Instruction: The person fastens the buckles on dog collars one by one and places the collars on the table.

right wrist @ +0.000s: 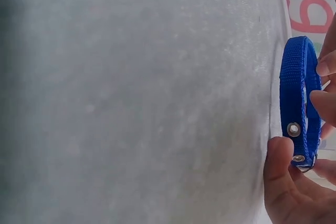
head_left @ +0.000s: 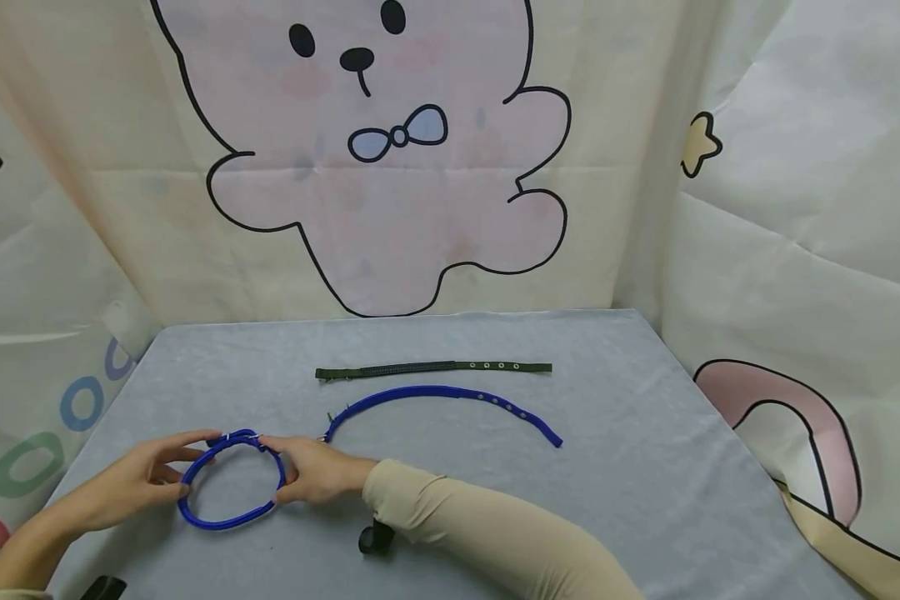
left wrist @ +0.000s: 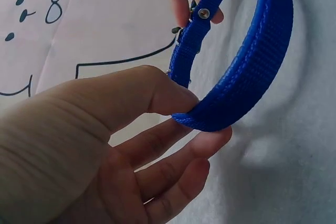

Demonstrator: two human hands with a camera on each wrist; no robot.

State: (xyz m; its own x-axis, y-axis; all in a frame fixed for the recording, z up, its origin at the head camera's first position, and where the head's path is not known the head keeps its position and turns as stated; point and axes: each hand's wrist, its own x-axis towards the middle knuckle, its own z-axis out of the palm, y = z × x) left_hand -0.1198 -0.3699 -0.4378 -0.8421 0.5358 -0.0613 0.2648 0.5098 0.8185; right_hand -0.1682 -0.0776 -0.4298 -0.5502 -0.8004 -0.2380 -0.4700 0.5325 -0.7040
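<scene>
Holding the looped blue collar point(head_left: 228, 483) at seven o'clock on the table point(head_left: 645, 467), my left hand point(head_left: 131, 483) pinches its near curve, my right hand point(head_left: 315, 471) its buckle side. It looks fastened; the open blue collar point(head_left: 442, 404) and green collar point(head_left: 431, 368) toward twelve remain unbuckled.

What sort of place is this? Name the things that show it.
Probably a makeshift recording booth: a grey-covered table, cartoon-printed cloth backdrop hung round it, and collars laid out, a buckled blue collar in both hands.
</scene>
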